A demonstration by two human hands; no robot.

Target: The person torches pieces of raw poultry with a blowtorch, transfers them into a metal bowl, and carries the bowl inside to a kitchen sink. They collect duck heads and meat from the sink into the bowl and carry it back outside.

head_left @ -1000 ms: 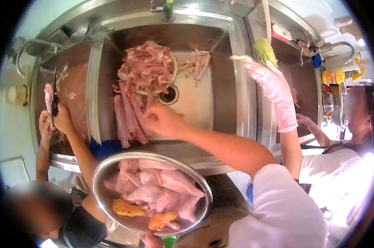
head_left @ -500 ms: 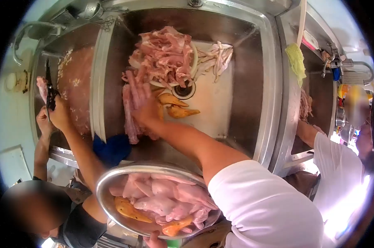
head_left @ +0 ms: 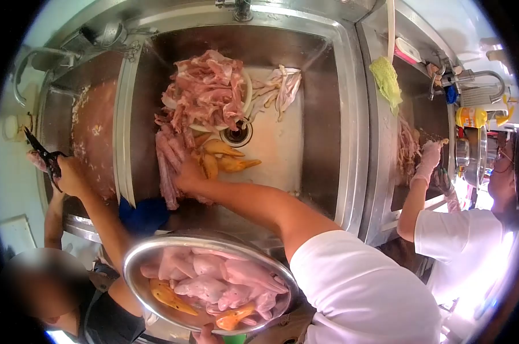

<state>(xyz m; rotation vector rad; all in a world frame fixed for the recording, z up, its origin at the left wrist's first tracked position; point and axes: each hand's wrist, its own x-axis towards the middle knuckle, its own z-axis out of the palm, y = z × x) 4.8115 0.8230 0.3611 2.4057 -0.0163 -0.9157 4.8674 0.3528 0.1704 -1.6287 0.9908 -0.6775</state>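
Observation:
My right hand (head_left: 190,175) reaches into the middle sink. It touches a pile of long pink poultry necks (head_left: 169,155), beside orange duck bills (head_left: 228,155); its fingers are hidden. At the bottom, my left hand (head_left: 207,335) grips the near rim of a metal bowl (head_left: 134,252), with only part of the hand showing. Pale, plucked duck heads (head_left: 205,289) with orange bills fill the bowl. Beyond my right hand, raw meat pieces (head_left: 205,86) are heaped on a pale round dish, and whitish strips (head_left: 276,92) lie to their right.
The middle sink (head_left: 322,126) has a drain (head_left: 236,135). At left, a co-worker's hand (head_left: 73,178) holds black scissors (head_left: 44,155) by a sink of pinkish water. Another co-worker's gloved hand (head_left: 428,160) is over the right sink. A blue cloth (head_left: 142,217) hangs at the front.
The view has shifted, with the sinks now farther left. My right hand stays at the necks. The right co-worker's gloved hands have come into view; the left co-worker's scissors have tilted left.

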